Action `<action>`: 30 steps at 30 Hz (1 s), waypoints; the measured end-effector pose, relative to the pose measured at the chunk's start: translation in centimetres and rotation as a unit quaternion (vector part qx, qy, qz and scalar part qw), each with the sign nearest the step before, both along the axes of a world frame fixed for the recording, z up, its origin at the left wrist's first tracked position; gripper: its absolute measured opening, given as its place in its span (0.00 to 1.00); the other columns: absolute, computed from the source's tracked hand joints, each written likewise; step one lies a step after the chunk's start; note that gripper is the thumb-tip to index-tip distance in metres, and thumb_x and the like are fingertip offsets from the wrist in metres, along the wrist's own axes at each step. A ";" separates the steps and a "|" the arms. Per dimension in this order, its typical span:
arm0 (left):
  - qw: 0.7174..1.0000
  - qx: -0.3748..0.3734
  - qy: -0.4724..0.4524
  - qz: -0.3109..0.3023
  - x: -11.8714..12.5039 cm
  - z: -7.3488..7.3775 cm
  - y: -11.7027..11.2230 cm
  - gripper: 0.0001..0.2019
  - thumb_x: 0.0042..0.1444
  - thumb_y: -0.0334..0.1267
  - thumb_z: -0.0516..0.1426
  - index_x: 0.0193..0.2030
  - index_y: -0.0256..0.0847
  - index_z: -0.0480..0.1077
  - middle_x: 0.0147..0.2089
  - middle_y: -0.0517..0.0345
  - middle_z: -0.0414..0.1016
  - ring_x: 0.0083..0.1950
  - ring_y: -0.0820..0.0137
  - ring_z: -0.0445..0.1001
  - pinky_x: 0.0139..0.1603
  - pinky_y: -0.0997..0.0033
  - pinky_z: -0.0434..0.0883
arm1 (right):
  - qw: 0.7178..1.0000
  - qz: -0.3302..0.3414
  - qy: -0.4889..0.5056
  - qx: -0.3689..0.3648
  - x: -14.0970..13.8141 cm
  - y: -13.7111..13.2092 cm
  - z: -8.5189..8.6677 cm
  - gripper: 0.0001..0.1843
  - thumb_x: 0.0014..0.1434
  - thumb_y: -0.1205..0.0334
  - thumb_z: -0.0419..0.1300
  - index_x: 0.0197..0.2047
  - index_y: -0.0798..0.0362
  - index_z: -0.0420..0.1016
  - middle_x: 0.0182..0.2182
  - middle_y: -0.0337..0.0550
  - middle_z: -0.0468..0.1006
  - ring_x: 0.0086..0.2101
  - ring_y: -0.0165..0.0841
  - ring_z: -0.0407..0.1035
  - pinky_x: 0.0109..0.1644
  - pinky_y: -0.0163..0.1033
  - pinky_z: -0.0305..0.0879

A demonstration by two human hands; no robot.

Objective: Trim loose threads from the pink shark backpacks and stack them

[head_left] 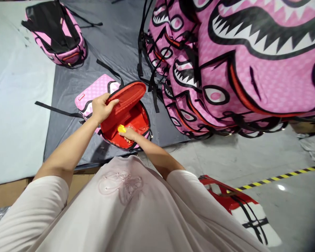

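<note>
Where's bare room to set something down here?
Pale sheet left of the open backpack; grey sheet between the far backpack and the pile; concrete floor above the striped tape. Crowded where the pile meets the open backpack.

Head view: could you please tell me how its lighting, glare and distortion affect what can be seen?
In the head view, light is even and soft; glare spots sit on the glossy floor near the striped tape; wide-angle distortion bulges the pile of pink backpacks; the open backpack, left hand and right hand with its yellow item look sharp.

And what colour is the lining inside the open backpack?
Red; the backpack lining shows best in the head view.
</note>
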State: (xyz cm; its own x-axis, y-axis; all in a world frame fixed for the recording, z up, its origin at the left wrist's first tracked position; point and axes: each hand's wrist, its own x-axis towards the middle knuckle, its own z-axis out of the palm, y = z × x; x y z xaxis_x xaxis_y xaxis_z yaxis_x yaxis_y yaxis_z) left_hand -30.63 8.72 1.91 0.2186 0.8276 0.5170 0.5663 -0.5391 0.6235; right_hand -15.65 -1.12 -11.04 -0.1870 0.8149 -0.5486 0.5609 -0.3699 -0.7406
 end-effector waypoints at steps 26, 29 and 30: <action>0.997 -0.020 -0.064 0.047 -1.7 -2.3 0.3 0.17 0.57 0.53 0.60 0.30 0.40 0.67 0.24 0.66 0.58 0.27 0.75 0.61 0.29 0.74 0.59 | 0.864 0.231 -0.376 0.240 1.2 2.1 -0.9 0.17 0.71 0.67 0.43 0.57 0.64 0.62 0.49 0.66 0.76 0.48 0.45 0.73 0.50 0.44 0.66; 0.997 -0.017 -0.061 0.052 -1.8 -2.4 0.4 0.16 0.57 0.52 0.60 0.31 0.40 0.68 0.25 0.66 0.60 0.27 0.75 0.63 0.29 0.74 0.61 | 0.861 0.277 -0.351 0.243 1.5 2.0 -0.8 0.16 0.71 0.62 0.47 0.56 0.60 0.64 0.47 0.61 0.78 0.46 0.44 0.75 0.49 0.44 0.66; 0.997 -0.016 -0.060 0.056 -1.8 -2.5 0.4 0.16 0.56 0.52 0.60 0.32 0.39 0.69 0.25 0.66 0.61 0.27 0.74 0.64 0.30 0.74 0.61 | 0.859 0.304 -0.334 0.243 1.7 2.1 -0.7 0.15 0.70 0.61 0.48 0.56 0.59 0.65 0.46 0.58 0.79 0.45 0.43 0.75 0.50 0.43 0.66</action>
State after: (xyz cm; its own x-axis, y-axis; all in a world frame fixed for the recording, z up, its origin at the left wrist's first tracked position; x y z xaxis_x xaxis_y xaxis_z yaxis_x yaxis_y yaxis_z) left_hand -32.44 9.14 -0.59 0.0624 0.8594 0.5075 0.5423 -0.4560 0.7057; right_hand -13.96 0.94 -11.74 -0.4348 0.8415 -0.3207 0.9005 0.4032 -0.1630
